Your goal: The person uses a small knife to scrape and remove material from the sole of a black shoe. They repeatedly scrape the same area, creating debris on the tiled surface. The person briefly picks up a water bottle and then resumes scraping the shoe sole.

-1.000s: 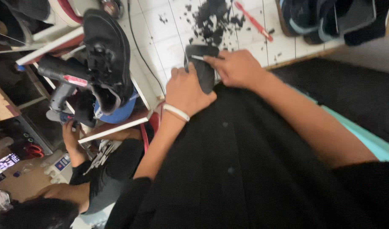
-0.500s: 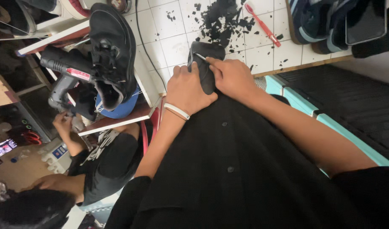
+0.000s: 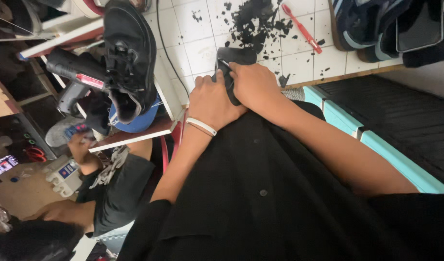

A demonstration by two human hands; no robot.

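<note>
Nearest the camera, a black buttoned garment (image 3: 260, 193) covers the person's lap and fills the lower middle of the view. To the near left, another person in a dark shirt (image 3: 118, 186) crouches lower down, one hand raised towards a cluttered shelf.

Just beyond the lap, both hands meet on a dark piece of sole material (image 3: 234, 60) resting at the near edge of the white tiled floor (image 3: 193, 34). The left hand (image 3: 213, 101), with a white band (image 3: 201, 126) at its wrist, is curled over the near left side of the piece, fingers pressed together against it. The right hand (image 3: 253, 84) is closed over the right side of the piece; a thin pale blade shows just at its fingertips, though how it is pinched cannot be made out.

To the left, a black lace-up shoe (image 3: 130, 58) sits on a stand over a wooden shelf (image 3: 135, 137), with a heat gun (image 3: 74, 79) beside it.

Farther off, black scraps (image 3: 256, 19) are scattered on the tiles, with a red toothbrush (image 3: 302, 28) just to their right. At the far right lie dark blue sandals (image 3: 372, 24), and a black ribbed mat (image 3: 401, 111) runs along the right.
</note>
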